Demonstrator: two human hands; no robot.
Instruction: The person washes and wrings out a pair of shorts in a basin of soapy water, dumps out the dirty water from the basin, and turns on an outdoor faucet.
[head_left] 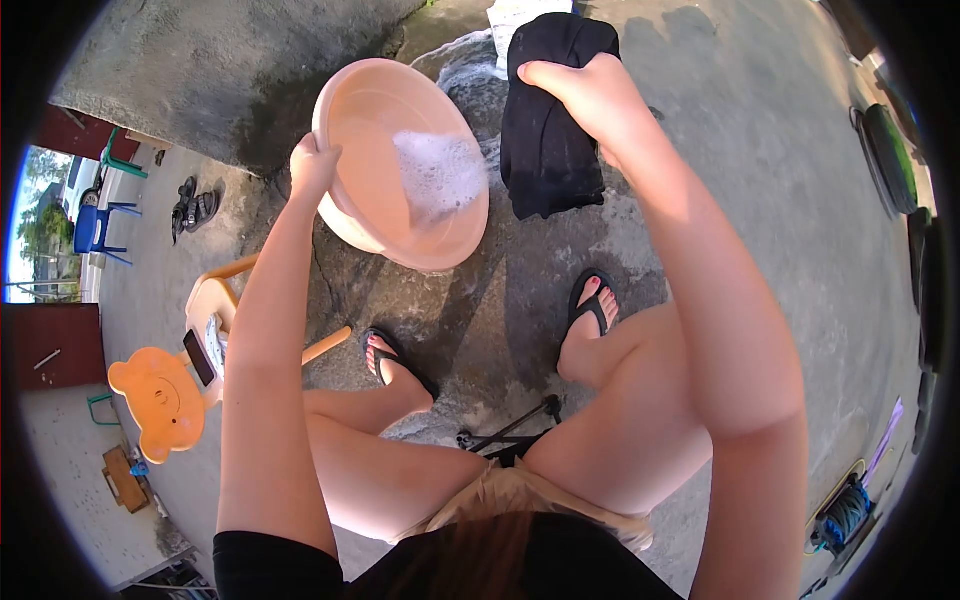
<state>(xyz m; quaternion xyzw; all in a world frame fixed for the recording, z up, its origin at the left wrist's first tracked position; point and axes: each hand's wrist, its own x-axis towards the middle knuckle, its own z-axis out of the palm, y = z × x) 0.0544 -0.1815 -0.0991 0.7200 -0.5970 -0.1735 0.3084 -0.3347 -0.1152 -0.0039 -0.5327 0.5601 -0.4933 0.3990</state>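
A pale orange basin [365,130] is tilted up on its side, with white suds [440,175] lying inside against its wall. My left hand [313,165] grips the basin's rim at its left side. To the right of the basin, my right hand [585,90] holds a folded black cloth [553,160], thumb on top and the other fingers mostly hidden behind it. The cloth hangs apart from the basin. Behind the cloth's upper end, a white item [507,25] is partly visible.
Wet concrete ground [460,320] lies between my sandalled feet. An orange bear-shaped chair [160,400] with a phone [199,358] stands at the left. Black sandals [195,208] and a blue chair [92,230] are farther left. A concrete wall [220,70] rises behind the basin.
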